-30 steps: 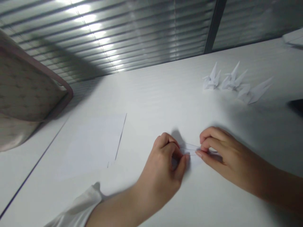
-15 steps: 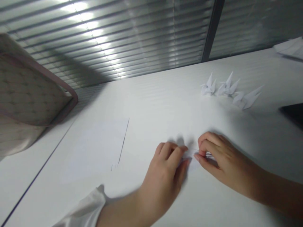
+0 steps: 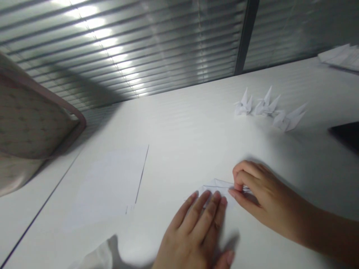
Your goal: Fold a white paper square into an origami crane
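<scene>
A folded piece of white paper lies on the table in front of me, partly covered by both hands. My left hand rests flat on its near side, fingers stretched out and thumb held apart. At the paper's right end, my right hand pinches it between thumb and bent fingers. Farther back stand three white folded paper cranes, the left one, the middle one and the right one.
To the left lie flat white sheets of paper on the white table. A patterned bag stands at the far left. A dark flat object and more paper are on the right. Window blinds rise behind the table.
My left hand has let go of its pinch, moved toward me and flattened onto the folded paper, so more of it shows. My right hand keeps its pinch. The view has shifted slightly.
</scene>
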Action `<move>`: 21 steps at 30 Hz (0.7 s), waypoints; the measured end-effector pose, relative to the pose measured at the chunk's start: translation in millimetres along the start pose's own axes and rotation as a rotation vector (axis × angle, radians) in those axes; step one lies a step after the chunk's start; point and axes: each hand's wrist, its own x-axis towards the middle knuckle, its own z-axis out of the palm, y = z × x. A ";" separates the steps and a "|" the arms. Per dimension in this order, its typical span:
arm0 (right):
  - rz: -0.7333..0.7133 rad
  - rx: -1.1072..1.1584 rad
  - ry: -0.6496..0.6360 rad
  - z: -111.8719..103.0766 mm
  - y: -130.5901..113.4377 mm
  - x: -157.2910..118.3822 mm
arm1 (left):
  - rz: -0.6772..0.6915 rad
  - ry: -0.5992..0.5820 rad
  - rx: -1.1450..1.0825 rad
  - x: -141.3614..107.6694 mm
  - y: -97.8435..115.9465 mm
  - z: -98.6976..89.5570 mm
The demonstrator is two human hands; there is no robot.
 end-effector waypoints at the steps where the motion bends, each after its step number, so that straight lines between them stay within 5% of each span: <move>1: -0.003 -0.004 0.005 0.2 0.0 -0.1 | -0.001 -0.002 0.005 -1.3 -1.1 -0.1; 13: 0.032 0.021 0.016 2.0 -0.6 -3.5 | 0.019 -0.129 -0.185 9.5 -5.7 1.4; 21: 0.057 0.092 0.006 -3.1 5.1 -8.6 | -0.002 -0.099 -0.195 8.8 -3.7 -1.1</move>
